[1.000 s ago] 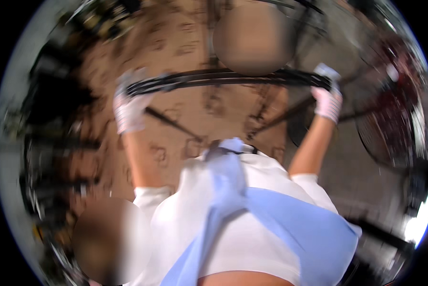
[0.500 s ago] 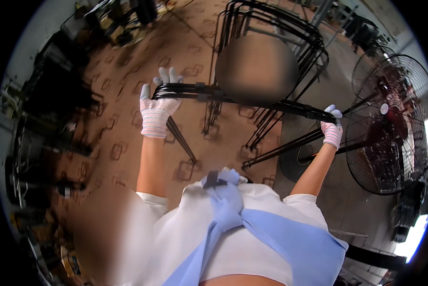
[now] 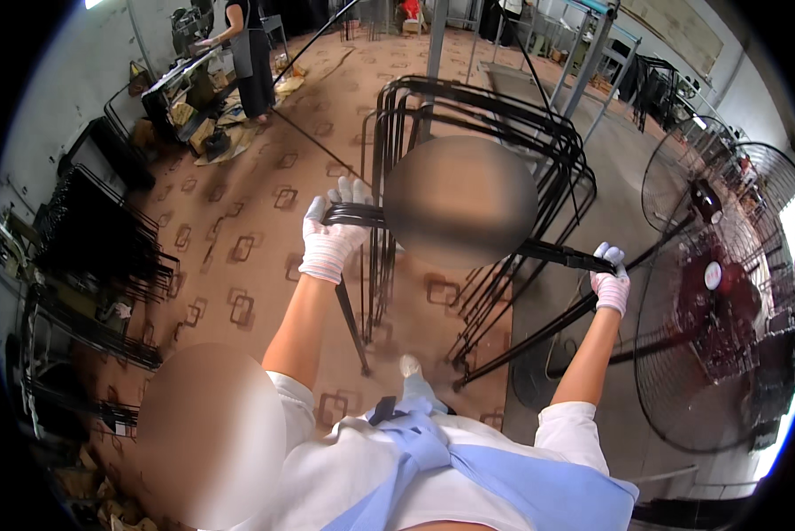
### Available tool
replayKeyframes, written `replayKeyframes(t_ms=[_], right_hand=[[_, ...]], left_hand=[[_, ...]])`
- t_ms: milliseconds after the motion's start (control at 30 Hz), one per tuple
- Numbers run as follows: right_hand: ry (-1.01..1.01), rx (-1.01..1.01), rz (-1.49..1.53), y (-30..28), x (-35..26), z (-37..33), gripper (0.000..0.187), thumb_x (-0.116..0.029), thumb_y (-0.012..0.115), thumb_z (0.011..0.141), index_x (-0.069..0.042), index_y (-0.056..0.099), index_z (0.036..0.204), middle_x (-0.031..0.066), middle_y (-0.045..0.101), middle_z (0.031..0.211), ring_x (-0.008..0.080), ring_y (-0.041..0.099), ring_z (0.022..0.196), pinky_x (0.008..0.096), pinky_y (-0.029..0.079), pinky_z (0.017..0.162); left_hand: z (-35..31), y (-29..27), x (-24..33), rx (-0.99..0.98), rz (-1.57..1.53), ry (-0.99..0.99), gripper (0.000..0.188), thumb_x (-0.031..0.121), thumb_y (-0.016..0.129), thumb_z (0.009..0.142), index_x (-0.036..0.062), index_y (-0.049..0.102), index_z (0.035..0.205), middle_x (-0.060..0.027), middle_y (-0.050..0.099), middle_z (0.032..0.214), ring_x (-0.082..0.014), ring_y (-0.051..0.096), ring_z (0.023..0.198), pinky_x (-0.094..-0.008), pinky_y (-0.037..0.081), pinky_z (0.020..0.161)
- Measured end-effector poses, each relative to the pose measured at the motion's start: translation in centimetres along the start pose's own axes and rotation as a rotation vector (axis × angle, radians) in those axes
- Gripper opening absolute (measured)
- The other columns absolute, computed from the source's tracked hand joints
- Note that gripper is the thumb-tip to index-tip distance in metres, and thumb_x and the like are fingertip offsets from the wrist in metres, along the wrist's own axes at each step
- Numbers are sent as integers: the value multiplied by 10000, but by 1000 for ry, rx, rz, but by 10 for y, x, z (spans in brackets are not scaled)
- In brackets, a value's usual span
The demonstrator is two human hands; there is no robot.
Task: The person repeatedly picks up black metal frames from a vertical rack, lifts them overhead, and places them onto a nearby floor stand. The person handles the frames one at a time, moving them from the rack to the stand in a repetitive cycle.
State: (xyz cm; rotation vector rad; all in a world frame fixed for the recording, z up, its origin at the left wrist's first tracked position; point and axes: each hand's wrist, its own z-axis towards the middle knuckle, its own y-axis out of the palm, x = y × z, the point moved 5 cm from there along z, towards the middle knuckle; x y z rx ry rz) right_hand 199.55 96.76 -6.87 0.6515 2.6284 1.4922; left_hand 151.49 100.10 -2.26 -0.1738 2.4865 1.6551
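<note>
Between my two gloved hands I carry a bundle of black metal tube frames, their top bars (image 3: pixel 552 254) running crosswise and their legs (image 3: pixel 351 329) hanging toward the floor. My left hand (image 3: pixel 331 243) is hooked round the bundle's left end, fingertips showing beyond the bars. At the right end, my right hand (image 3: pixel 610 288) is closed round the corner. Just ahead stands a row of similar bent black frames (image 3: pixel 482 96), close behind the carried ones. A round blurred patch hides the middle of the bars.
A large floor fan (image 3: pixel 713 276) with a wire cage stands close on my right. Stacked black frames (image 3: pixel 96 226) line the left wall. Farther off at left, a person (image 3: pixel 245 57) stands at a workbench (image 3: pixel 181 71). Grey metal posts (image 3: pixel 583 66) rise beyond the row.
The view has tilted up, bringing the person at the bench and one of my shoes into sight. The standing row looks nearer behind the carried frames; both hands keep their hold.
</note>
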Motion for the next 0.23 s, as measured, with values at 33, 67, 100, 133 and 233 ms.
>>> replayKeyframes(t_ms=[33,67,100,133,233], right_hand=[[-84,43,-10,8,6,13,135,-27,467,707,-32,591,653,62,603,646,234,587,618,438,473,724],[-116,37,-13,19,14,30,140,-48,462,728,-36,593,681,63,611,671,239,593,646,449,466,734],[-148,33,-17,31,21,50,148,-70,456,749,-40,595,709,64,618,695,245,598,674,459,459,743],[-149,22,-30,41,23,67,156,-89,447,763,-44,593,738,66,622,722,251,599,699,469,450,753],[-142,12,-65,65,34,123,179,-129,429,792,-52,590,795,71,629,777,263,600,749,489,432,775]], left_hand=[[20,8,-6,7,-8,-1,222,266,376,820,75,487,793,-89,589,944,-305,526,951,-468,301,892],[43,16,-9,20,32,20,230,274,379,817,74,491,789,-90,591,941,-300,532,940,-456,303,894],[66,26,-14,19,18,24,236,278,381,819,72,493,794,-100,589,942,-298,534,938,-447,311,891],[89,32,-19,16,45,30,243,279,377,823,68,496,800,-107,588,942,-298,533,938,-445,318,887],[165,42,-27,-16,109,-6,231,277,373,827,79,490,847,-79,565,983,-308,518,949,-442,319,867]])
